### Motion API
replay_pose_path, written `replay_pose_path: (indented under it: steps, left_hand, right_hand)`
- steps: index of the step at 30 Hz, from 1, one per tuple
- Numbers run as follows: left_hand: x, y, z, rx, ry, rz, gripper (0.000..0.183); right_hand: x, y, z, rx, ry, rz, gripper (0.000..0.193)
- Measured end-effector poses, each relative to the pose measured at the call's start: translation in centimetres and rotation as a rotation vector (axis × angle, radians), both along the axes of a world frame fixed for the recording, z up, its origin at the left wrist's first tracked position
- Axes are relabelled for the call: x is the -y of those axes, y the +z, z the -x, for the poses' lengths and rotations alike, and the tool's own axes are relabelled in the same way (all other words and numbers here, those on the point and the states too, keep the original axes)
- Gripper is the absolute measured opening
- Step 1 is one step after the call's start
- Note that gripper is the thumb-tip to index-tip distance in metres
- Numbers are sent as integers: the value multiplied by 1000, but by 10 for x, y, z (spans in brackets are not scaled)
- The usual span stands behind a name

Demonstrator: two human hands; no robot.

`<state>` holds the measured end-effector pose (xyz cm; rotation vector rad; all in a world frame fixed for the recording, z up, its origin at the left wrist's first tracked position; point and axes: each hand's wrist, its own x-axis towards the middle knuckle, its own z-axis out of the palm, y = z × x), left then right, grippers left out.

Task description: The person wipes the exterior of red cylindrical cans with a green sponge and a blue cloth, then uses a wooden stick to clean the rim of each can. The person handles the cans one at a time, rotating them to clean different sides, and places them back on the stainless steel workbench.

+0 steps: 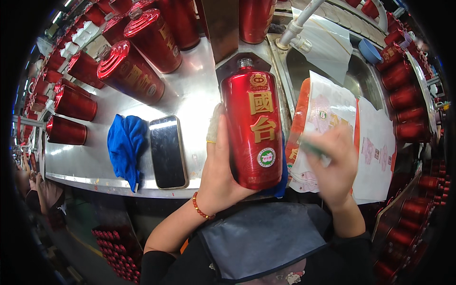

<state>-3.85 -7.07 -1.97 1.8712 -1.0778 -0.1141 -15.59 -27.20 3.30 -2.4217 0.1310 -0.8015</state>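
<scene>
A glossy red bottle (pixel 237 142) with raised gold characters, a round green-and-white label and a bare threaded neck stands tilted toward me at the table's front edge. Around its left side and lower end wraps my left hand (pixel 219 166), a pale cover on one finger. To the right, my right hand (pixel 335 164) is blurred, its fingers curled together. A small green thing (pixel 313 148) shows at its fingertips, too smeared to make out. Under and beyond that hand lie white and orange printed sheets (pixel 375 161).
A blue cloth (pixel 126 147) and a black phone (pixel 168 152) lie left of the bottle on the metal table (pixel 95 166). Several red bottles (pixel 130 73) stand at the far left. Behind the sheets is a sink (pixel 351 78) with a tap (pixel 294 28) and a blue bowl (pixel 369 51).
</scene>
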Motion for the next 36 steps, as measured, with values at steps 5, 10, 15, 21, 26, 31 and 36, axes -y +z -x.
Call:
replay_pose_path:
  steps: [5, 10, 15, 21, 26, 31, 36]
  left_hand:
    - [3, 4, 2, -1, 17, 29, 137]
    - [0, 9, 5, 19, 59, 22, 128]
    - [-1, 11, 8, 85, 69, 68, 116]
    - [-10, -3, -2, -11, -4, 102, 119]
    - [-16, -24, -3, -209, -15, 80, 126]
    - [-15, -4, 5, 95, 87, -79, 141]
    - [-7, 0, 22, 223, 26, -151, 131]
  right_hand:
    - [-32, 20, 22, -64, 420, 80, 45]
    - [-18, 29, 7, -24, 302, 312, 40]
    - [-25, 43, 8, -73, 313, 279, 40]
    - [-33, 35, 7, -123, 510, 53, 33]
    - [-33, 5, 19, -39, 588, -45, 38]
    - [25, 27, 55, -259, 101, -717, 32]
    - [189, 1, 149, -305, -427, -819, 39]
